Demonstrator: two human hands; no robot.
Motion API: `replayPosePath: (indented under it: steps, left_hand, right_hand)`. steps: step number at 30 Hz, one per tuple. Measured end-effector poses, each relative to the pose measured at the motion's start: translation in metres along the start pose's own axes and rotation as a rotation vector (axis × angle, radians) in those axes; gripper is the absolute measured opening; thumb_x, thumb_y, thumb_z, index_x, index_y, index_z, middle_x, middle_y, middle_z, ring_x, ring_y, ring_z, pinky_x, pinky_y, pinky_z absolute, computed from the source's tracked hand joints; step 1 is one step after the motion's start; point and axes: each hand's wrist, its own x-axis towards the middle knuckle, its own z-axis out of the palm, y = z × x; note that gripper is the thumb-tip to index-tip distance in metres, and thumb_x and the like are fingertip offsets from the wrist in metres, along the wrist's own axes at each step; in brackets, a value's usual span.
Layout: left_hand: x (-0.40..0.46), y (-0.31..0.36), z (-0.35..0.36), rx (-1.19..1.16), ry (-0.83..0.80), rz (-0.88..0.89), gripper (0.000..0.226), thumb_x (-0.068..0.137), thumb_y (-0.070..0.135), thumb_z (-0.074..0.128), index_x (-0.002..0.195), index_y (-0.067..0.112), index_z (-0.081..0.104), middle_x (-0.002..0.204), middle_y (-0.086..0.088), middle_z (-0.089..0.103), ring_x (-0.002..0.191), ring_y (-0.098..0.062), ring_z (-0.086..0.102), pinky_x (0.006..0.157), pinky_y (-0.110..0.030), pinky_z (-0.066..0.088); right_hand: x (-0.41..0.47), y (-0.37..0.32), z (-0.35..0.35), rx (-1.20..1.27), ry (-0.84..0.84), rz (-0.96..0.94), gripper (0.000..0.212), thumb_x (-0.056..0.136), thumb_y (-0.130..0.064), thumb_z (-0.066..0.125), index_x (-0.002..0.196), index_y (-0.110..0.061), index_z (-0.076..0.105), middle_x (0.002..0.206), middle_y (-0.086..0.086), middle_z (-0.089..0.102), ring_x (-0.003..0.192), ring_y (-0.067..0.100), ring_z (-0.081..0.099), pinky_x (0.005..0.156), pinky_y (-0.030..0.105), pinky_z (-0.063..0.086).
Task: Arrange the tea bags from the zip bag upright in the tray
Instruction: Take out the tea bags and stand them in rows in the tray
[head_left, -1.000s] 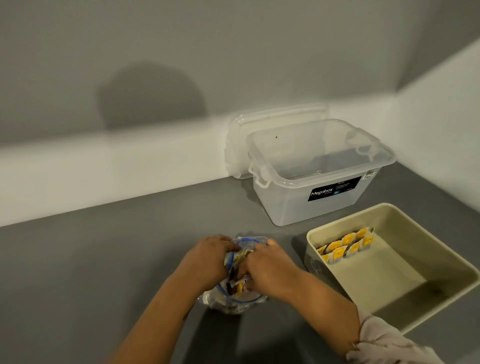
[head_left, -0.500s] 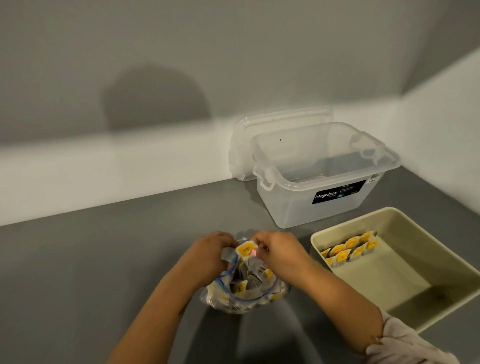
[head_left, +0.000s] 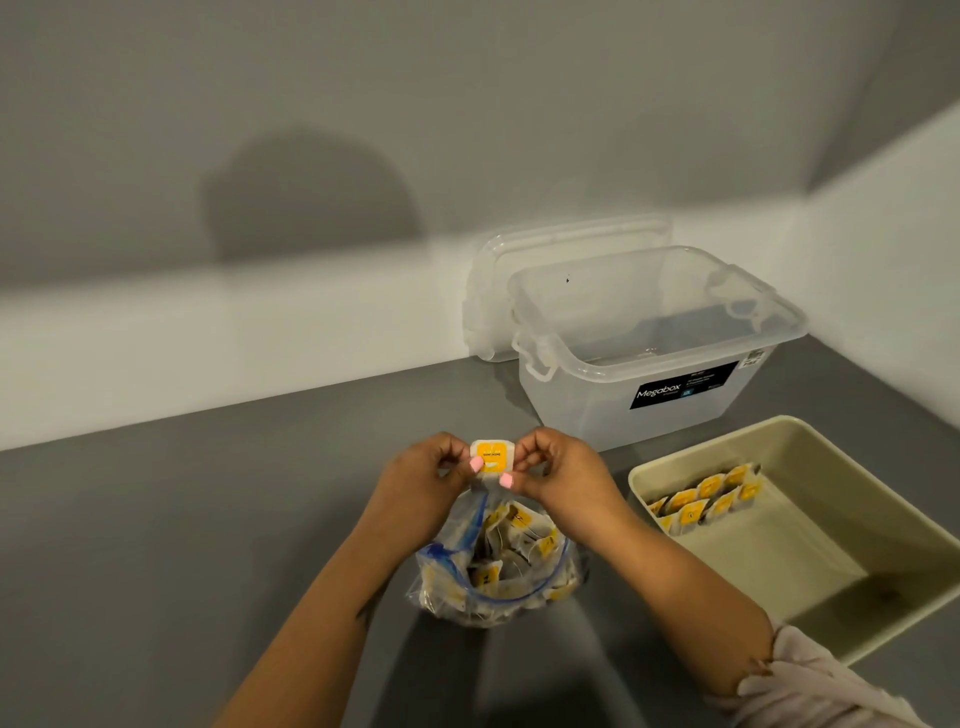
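Note:
A clear zip bag (head_left: 493, 577) with a blue seal stands open on the grey counter, holding several yellow-labelled tea bags. Just above its mouth, my left hand (head_left: 421, 486) and my right hand (head_left: 563, 478) pinch one tea bag (head_left: 491, 457) between them, its yellow label facing me. To the right, a beige tray (head_left: 852, 525) holds several tea bags (head_left: 704, 499) standing upright in two short rows along its near-left wall.
A clear plastic storage box (head_left: 654, 343) with a black label stands open behind the tray. Its lid (head_left: 550, 260) leans against the white wall behind it. The wall corner lies to the far right.
Both hands came up out of the zip bag and lifted one tea bag clear above its mouth. The bag stays on the counter.

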Motion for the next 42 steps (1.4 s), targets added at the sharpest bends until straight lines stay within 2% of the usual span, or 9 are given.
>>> replayPosePath:
  steps: [5, 8, 11, 15, 21, 27, 33, 38, 42]
  left_hand:
    - [-0.003, -0.005, -0.003, 0.036, 0.006, -0.02, 0.013, 0.092, 0.03, 0.054, 0.081, 0.022, 0.054, 0.082, 0.009, 0.059, 0.073, 0.0, 0.051, 0.061, -0.009, 0.035]
    - [-0.005, -0.005, -0.003, 0.056, 0.013, -0.032, 0.015, 0.093, 0.03, 0.052, 0.079, 0.025, 0.05, 0.076, 0.014, 0.053, 0.069, 0.0, 0.048, 0.057, -0.009, 0.034]
    - [-0.006, -0.006, -0.004, 0.07, 0.018, -0.04, 0.02, 0.093, 0.028, 0.052, 0.074, 0.028, 0.046, 0.071, 0.014, 0.05, 0.064, -0.001, 0.046, 0.053, -0.008, 0.036]
    - [-0.007, -0.007, -0.005, 0.075, 0.008, -0.058, 0.019, 0.094, 0.028, 0.05, 0.075, 0.028, 0.046, 0.073, 0.013, 0.052, 0.065, -0.001, 0.047, 0.054, -0.009, 0.033]
    - [-0.004, -0.008, -0.006, 0.062, 0.028, -0.082, 0.011, 0.095, 0.025, 0.048, 0.085, 0.022, 0.049, 0.076, 0.007, 0.057, 0.064, -0.004, 0.047, 0.054, -0.012, 0.033]
    - [0.001, -0.005, -0.003, 0.005, 0.068, -0.064, 0.01, 0.095, 0.025, 0.048, 0.087, 0.02, 0.051, 0.079, 0.003, 0.062, 0.067, -0.007, 0.053, 0.056, -0.016, 0.038]
    - [0.007, -0.003, 0.003, -0.041, 0.058, -0.044, 0.011, 0.094, 0.024, 0.051, 0.084, 0.019, 0.052, 0.076, -0.001, 0.062, 0.068, -0.014, 0.055, 0.059, -0.023, 0.042]
    - [0.014, 0.0, 0.013, -0.058, 0.029, -0.007, 0.012, 0.093, 0.024, 0.052, 0.081, 0.022, 0.051, 0.071, 0.003, 0.06, 0.066, -0.012, 0.054, 0.061, -0.028, 0.042]
    - [0.017, 0.011, 0.024, -0.056, 0.03, 0.042, 0.013, 0.092, 0.021, 0.054, 0.079, 0.022, 0.051, 0.072, -0.001, 0.062, 0.068, -0.015, 0.057, 0.063, -0.029, 0.044]
  right_hand:
    - [-0.006, 0.004, 0.003, -0.764, 0.049, -0.204, 0.013, 0.086, -0.028, 0.064, 0.096, -0.035, 0.069, 0.125, -0.008, 0.051, 0.117, 0.015, 0.04, 0.095, 0.032, 0.031]
    - [-0.004, 0.009, 0.012, -0.938, -0.067, -0.211, 0.031, 0.087, -0.021, 0.061, 0.112, -0.038, 0.066, 0.143, -0.005, 0.04, 0.128, 0.022, 0.031, 0.102, 0.038, 0.027]
    - [-0.001, 0.013, 0.02, -1.022, -0.096, -0.191, 0.031, 0.089, -0.021, 0.058, 0.116, -0.033, 0.065, 0.138, -0.001, 0.044, 0.125, 0.025, 0.033, 0.101, 0.039, 0.03]
    - [0.002, 0.016, 0.025, -1.009, -0.087, -0.188, 0.025, 0.091, -0.026, 0.057, 0.114, -0.032, 0.066, 0.125, -0.001, 0.051, 0.116, 0.023, 0.04, 0.098, 0.037, 0.034]
    - [0.0, 0.012, 0.006, -0.859, -0.057, -0.316, 0.02, 0.089, -0.032, 0.059, 0.107, -0.035, 0.069, 0.135, -0.008, 0.045, 0.126, 0.018, 0.034, 0.099, 0.034, 0.027]
    - [0.001, -0.008, -0.022, -0.59, -0.081, -0.308, 0.012, 0.081, -0.031, 0.071, 0.092, -0.032, 0.075, 0.078, -0.017, 0.055, 0.08, 0.002, 0.052, 0.083, 0.027, 0.042]
    - [-0.007, -0.03, -0.041, -0.184, -0.169, -0.126, 0.008, 0.077, -0.017, 0.077, 0.082, -0.022, 0.075, 0.073, -0.003, 0.073, 0.068, 0.015, 0.069, 0.075, 0.032, 0.059]
    - [-0.017, -0.04, -0.059, -0.298, -0.242, -0.148, 0.008, 0.077, -0.024, 0.075, 0.084, -0.022, 0.074, 0.077, -0.006, 0.073, 0.072, 0.007, 0.068, 0.078, 0.028, 0.057]
    - [-0.024, -0.038, -0.073, -0.527, -0.179, -0.229, 0.015, 0.076, -0.036, 0.075, 0.082, -0.022, 0.073, 0.075, -0.01, 0.071, 0.069, 0.0, 0.063, 0.06, 0.009, 0.044]
